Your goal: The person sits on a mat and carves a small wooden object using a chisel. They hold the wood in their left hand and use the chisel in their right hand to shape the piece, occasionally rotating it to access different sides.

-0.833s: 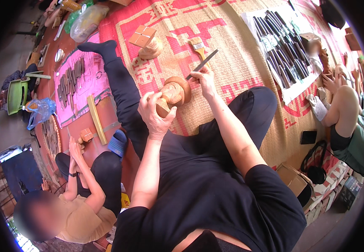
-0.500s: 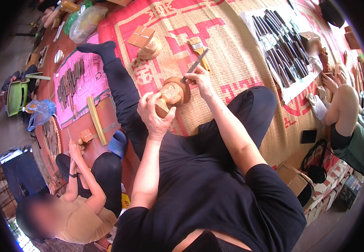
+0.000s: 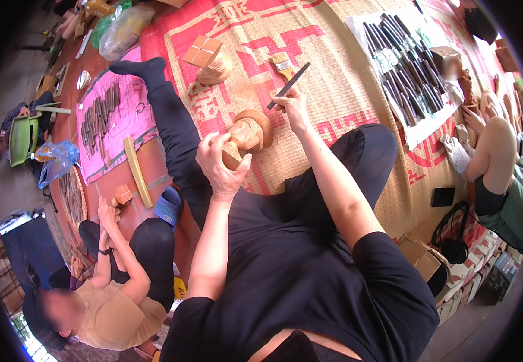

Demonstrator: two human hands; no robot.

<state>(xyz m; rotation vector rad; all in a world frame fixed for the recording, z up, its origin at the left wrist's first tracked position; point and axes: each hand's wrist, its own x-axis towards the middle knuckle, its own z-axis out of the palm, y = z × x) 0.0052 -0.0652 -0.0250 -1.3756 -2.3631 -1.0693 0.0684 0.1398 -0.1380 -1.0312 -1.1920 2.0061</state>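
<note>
My left hand (image 3: 219, 166) is closed round the near end of a carved wooden piece (image 3: 249, 134), which has a round, flared far end and lies tilted above my lap. In my right hand (image 3: 293, 108) is a dark, flat carving chisel (image 3: 291, 84), pinched between thumb and fingers. The chisel is held apart from the wood, just to its right, slanting up and away. Beyond my right hand a flat paintbrush (image 3: 282, 64) with a yellow handle rests on the woven mat (image 3: 333, 78). A second carved piece (image 3: 216, 70) with a square block top stands farther off.
Many dark carving tools (image 3: 403, 72) lie on white cloth at right; more tools (image 3: 101, 117) lie on pink cloth at left. A wooden strip (image 3: 138, 172) and blue slipper (image 3: 168, 206) are near a co-worker (image 3: 113, 301), who holds a wooden piece (image 3: 122, 194). Another person sits far right.
My right hand has drawn the chisel off the carved piece, a little up and to the right. My left hand keeps its hold, nearly unmoved. The co-worker's head has turned.
</note>
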